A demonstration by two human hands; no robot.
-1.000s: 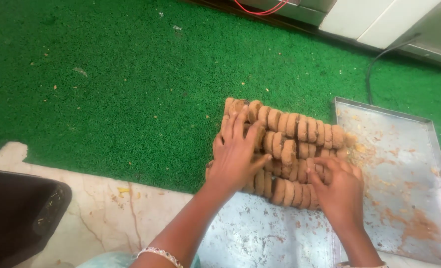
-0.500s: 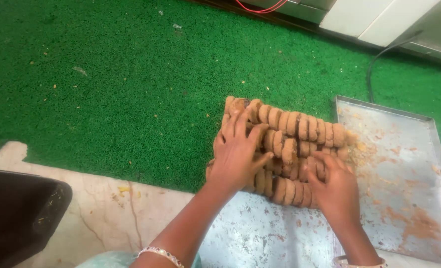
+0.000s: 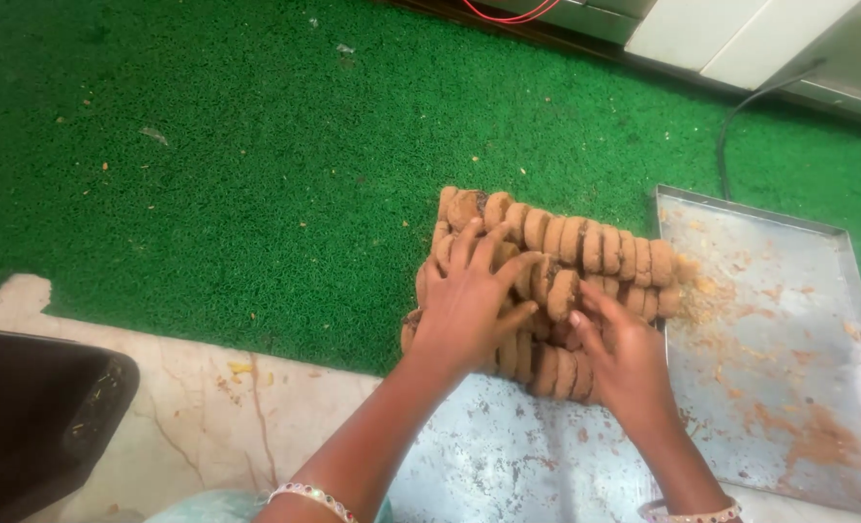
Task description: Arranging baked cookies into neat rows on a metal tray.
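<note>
Lying left-to-right, biscuit rows [image 3: 585, 247] under hands [image 3: 469, 300]

cookies [image 3: 585, 247]: rough, matt, crumbly | tray [image 3: 788, 387]: dull scuffed metal | mat [image 3: 256, 194]: coarse green turf | floor [image 3: 208, 407]: glossy marble

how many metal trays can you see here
2. One metal tray lies at the right on the green mat, bare but for crumbs. The other tray lies nearer the person, under both hands; the stacked biscuits hide its far edge.
</note>
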